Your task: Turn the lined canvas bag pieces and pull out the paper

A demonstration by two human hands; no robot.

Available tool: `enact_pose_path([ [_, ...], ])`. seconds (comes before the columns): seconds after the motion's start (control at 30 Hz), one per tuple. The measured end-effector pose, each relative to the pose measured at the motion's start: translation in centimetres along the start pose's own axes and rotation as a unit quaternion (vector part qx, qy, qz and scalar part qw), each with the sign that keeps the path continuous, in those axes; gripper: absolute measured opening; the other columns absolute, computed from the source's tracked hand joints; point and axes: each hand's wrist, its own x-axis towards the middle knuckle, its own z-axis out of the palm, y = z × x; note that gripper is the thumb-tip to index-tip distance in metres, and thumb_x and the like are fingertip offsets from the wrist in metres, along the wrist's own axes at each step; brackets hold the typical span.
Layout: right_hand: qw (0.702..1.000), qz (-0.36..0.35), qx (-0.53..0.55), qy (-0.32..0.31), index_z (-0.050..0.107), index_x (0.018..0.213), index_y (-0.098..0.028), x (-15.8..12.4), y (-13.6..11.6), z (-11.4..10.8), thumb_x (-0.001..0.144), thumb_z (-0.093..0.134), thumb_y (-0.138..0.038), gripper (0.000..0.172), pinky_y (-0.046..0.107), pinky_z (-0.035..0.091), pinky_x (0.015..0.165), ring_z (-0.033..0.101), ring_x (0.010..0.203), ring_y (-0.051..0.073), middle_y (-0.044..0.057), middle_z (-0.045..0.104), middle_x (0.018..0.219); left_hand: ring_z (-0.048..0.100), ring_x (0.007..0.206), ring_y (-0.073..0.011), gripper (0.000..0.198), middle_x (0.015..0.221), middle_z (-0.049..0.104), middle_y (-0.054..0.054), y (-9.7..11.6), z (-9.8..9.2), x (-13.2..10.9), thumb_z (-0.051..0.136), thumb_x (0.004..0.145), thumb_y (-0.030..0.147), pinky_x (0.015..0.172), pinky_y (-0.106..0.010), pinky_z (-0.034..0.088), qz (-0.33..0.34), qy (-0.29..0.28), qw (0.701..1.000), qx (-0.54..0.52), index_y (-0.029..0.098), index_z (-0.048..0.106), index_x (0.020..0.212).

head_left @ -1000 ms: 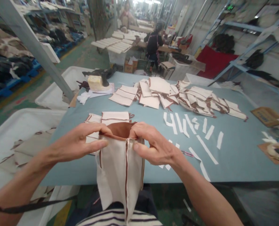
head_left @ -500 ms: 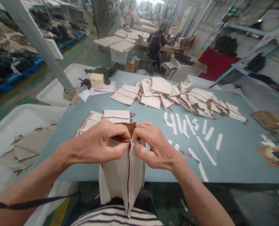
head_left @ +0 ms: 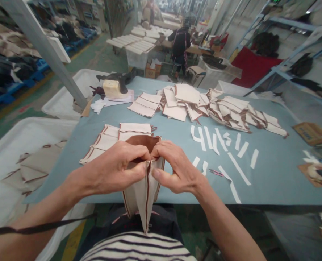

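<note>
A cream fabric pouch (head_left: 142, 194) with brown seam edging and a brown lining hangs at the near edge of the blue table (head_left: 174, 145). My left hand (head_left: 117, 165) pinches its top rim just left of the front seam. On the other side of that seam, my right hand (head_left: 174, 165) grips the same rim, thumb in front and fingers at the opening. The thumbs are close together but apart. Behind my hands lie more cream pouches (head_left: 135, 128), with others (head_left: 102, 139) to their left.
A pile of cream pouches (head_left: 186, 96) spans the table's back. White strips (head_left: 238, 168) and small pink snips (head_left: 216, 172) lie to the right. White bins (head_left: 3, 145) stand left. A person (head_left: 180, 45) sits farther back.
The pouch has been raised slightly and its lower end has swung left, its mouth showing more brown lining. Both hands keep their hold at the seam. The view has tilted a little.
</note>
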Motion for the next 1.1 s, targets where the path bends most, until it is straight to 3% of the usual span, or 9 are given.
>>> enact_pose_path([
  [0.33, 0.997, -0.002, 0.071, 0.007, 0.057, 0.087, -0.023, -0.5, -0.2, 0.4, 0.102, 0.068, -0.043, 0.027, 0.032, 0.044, 0.078, 0.058, 0.080, 0.019, 0.001, 0.066, 0.084, 0.050, 0.054, -0.0068, 0.024, 0.061, 0.058, 0.007, 0.0, -0.2, -0.6, 0.052, 0.086, 0.018, 0.052, -0.016, 0.036, -0.050, -0.026, 0.991, -0.123, 0.016, 0.072, 0.074],
  [0.5, 0.989, 0.046, 0.140, -0.019, 0.058, 0.083, -0.023, -0.4, -1.0, 0.4, 0.102, 0.067, -0.036, 0.025, 0.030, 0.044, 0.079, 0.057, 0.077, 0.015, -0.002, 0.065, 0.081, 0.057, 0.060, -0.0092, 0.023, 0.065, 0.065, 0.005, -1.1, -0.3, -1.1, 0.054, 0.084, 0.021, 0.057, -0.016, 0.042, -0.070, -0.060, 0.975, -0.201, 0.016, 0.074, 0.075],
  [0.63, 0.978, 0.089, 0.181, -0.053, 0.054, 0.078, -0.022, 0.2, -1.4, 0.6, 0.098, 0.066, -0.037, 0.027, 0.027, 0.039, 0.067, 0.051, 0.069, 0.013, -0.004, 0.060, 0.074, 0.060, 0.065, -0.0113, 0.022, 0.068, 0.067, 0.003, -1.4, -0.5, -1.3, 0.054, 0.083, 0.022, 0.063, -0.017, 0.045, -0.080, -0.072, 0.966, -0.234, 0.016, 0.073, 0.074],
  [0.83, 0.980, 0.084, 0.162, -0.077, 0.060, 0.083, -0.020, 0.8, -0.5, 0.3, 0.100, 0.069, -0.047, 0.033, 0.026, 0.040, 0.066, 0.054, 0.071, 0.012, -0.002, 0.065, 0.079, 0.044, 0.058, -0.0100, 0.024, 0.062, 0.053, 0.005, -1.7, -1.0, -1.2, 0.070, 0.087, 0.035, 0.053, -0.019, 0.032, -0.122, -0.111, 0.952, -0.259, 0.016, 0.068, 0.072],
  [1.0, 0.984, 0.060, 0.150, -0.073, 0.063, 0.085, -0.020, 1.3, -0.4, 0.1, 0.103, 0.068, -0.045, 0.031, 0.026, 0.044, 0.069, 0.057, 0.074, 0.013, -0.002, 0.069, 0.083, 0.047, 0.062, -0.0109, 0.028, 0.066, 0.057, 0.003, -2.5, -1.4, -1.5, 0.072, 0.091, 0.036, 0.057, -0.018, 0.038, -0.123, -0.113, 0.939, -0.301, 0.016, 0.066, 0.072],
  [1.1, 0.990, 0.055, 0.123, -0.040, 0.066, 0.091, -0.021, 1.4, -1.0, 0.4, 0.101, 0.068, -0.040, 0.022, 0.029, 0.049, 0.077, 0.063, 0.081, 0.015, 0.000, 0.073, 0.089, 0.048, 0.063, -0.0111, 0.030, 0.066, 0.058, 0.003, -2.8, -1.4, -1.8, 0.072, 0.091, 0.039, 0.058, -0.018, 0.040, -0.121, -0.092, 0.942, -0.299, 0.016, 0.066, 0.072],
])
